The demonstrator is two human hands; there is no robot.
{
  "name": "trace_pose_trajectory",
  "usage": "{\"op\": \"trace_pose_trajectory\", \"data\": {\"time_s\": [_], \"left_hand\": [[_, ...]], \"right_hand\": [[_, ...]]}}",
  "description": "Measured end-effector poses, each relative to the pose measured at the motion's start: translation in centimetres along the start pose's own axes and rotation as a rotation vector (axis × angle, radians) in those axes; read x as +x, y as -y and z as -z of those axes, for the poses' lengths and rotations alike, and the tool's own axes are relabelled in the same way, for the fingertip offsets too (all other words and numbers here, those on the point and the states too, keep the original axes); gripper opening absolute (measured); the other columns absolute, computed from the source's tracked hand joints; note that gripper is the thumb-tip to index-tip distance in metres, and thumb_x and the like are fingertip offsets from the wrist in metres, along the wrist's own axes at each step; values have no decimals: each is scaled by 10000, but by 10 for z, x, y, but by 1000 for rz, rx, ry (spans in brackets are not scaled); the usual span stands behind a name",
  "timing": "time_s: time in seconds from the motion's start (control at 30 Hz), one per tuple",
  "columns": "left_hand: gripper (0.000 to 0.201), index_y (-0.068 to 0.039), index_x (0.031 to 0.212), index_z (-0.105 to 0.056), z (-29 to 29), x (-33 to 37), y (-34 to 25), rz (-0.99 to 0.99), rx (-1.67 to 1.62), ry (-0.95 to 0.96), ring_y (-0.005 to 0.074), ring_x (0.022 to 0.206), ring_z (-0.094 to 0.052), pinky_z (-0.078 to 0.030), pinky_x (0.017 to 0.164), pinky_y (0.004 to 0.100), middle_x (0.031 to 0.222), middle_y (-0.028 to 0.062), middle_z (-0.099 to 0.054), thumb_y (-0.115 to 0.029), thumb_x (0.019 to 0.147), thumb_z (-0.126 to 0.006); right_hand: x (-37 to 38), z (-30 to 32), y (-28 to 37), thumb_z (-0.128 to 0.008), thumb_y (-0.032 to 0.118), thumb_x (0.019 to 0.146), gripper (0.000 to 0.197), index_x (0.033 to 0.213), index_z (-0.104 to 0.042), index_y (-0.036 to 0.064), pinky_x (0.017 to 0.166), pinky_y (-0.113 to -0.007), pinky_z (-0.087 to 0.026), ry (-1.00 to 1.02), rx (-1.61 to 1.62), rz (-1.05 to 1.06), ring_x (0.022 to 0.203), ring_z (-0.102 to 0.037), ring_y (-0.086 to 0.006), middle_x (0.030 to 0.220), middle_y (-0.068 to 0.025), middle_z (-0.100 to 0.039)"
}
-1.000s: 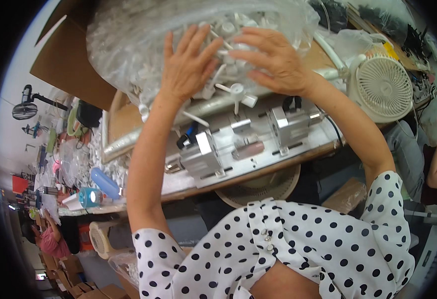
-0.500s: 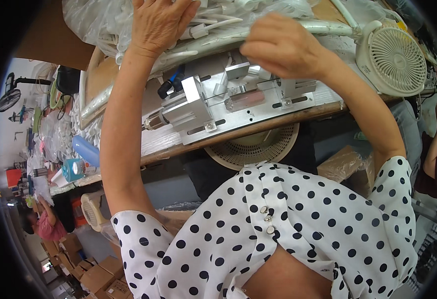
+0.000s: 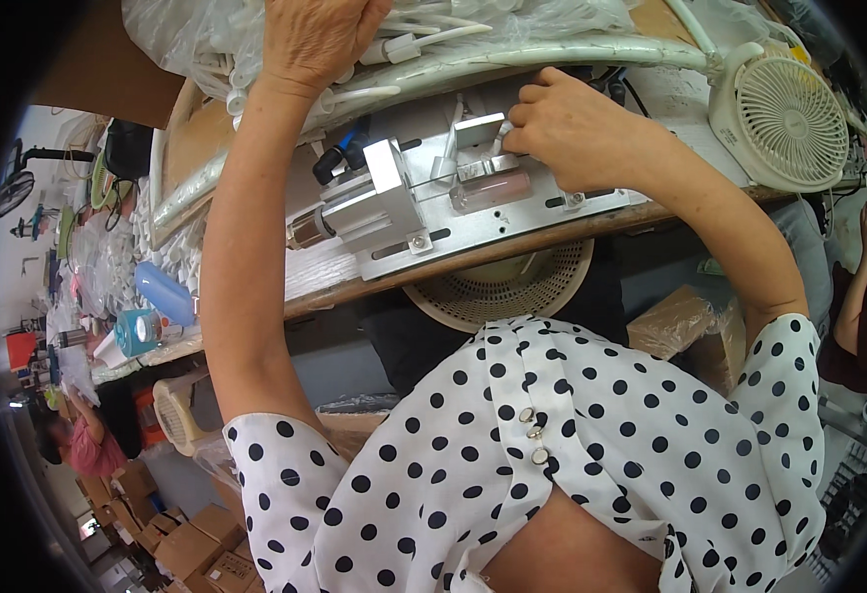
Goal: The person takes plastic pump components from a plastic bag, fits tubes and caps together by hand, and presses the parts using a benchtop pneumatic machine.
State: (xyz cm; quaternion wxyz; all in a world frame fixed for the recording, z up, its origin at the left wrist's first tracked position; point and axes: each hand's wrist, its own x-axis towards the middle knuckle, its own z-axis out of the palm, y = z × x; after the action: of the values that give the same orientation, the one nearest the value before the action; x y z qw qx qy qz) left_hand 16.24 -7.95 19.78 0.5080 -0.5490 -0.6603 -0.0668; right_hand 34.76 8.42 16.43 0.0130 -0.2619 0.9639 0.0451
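Observation:
A metal clamping jig point(image 3: 389, 198) with blocks, slots and thin rods lies along the near edge of the bench. My right hand point(image 3: 577, 128) is closed over its right end, fingertips pinched beside a small upright plate point(image 3: 480, 128). What they hold, if anything, is too small to make out. Below that plate rests a clear pinkish block point(image 3: 491, 193). At the top edge my left hand point(image 3: 317, 44) reaches over a heap of white plastic tube-like parts point(image 3: 423, 40); its fingertips are cut off or hidden. Beside it lies a white part with a thin curved stem point(image 3: 394, 49).
A pale wrapped rail point(image 3: 552, 57) borders the heap. A white fan point(image 3: 784, 124) stands at the right, and a beige basket point(image 3: 497, 301) sits under the bench edge. Clear plastic bags point(image 3: 196, 44) lie at the upper left. Another person point(image 3: 863, 296) is at the far right.
My right hand has come down and closer to the jig, its fingertips now by the upright plate. My left hand has shifted slightly up, toward the top edge.

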Motion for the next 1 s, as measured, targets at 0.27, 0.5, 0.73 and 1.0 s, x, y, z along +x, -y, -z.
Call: {"op": "trace_pose_trajectory", "data": {"time_s": [0.27, 0.5, 0.73, 1.0], "left_hand": [[201, -75, 946, -578, -1, -1, 0, 31, -6, -15, 297, 1138, -413, -234, 993, 491, 1169, 134, -477, -149, 759, -572], [204, -72, 953, -583, -7, -1, 2, 59, -10, -25, 304, 1135, -414, -235, 988, 479, 1178, 144, -475, -147, 763, -570], [209, -76, 964, -574, -7, -4, 3, 67, 15, -11, 304, 1141, -404, -235, 982, 473, 1192, 144, -468, -158, 773, -557], [204, -80, 959, -572, -8, -2, 1, 77, 5, -5, 305, 1139, -404, -240, 978, 471, 1195, 145, -464, -161, 772, -554]], "right_hand": [[-13, 11, -7, -644, 83, 609, 192, 786, -613, 14, 780, -309, -383, -177, 80, 31, 831, -520, -209, 779, -81, -579], [-10, -10, -3, -724, 166, 574, 281, 781, -583, 40, 744, -312, -398, -415, -59, 3, 855, -492, -209, 769, -50, -539], [-3, -20, -2, -630, 96, 640, 105, 718, -577, 51, 710, -309, -393, -515, -123, -24, 794, -522, -200, 700, -56, -548], [3, -10, -2, -609, 64, 607, 52, 561, -601, 43, 666, -307, -391, -129, -87, -59, 679, -550, -205, 607, -79, -596]]}}
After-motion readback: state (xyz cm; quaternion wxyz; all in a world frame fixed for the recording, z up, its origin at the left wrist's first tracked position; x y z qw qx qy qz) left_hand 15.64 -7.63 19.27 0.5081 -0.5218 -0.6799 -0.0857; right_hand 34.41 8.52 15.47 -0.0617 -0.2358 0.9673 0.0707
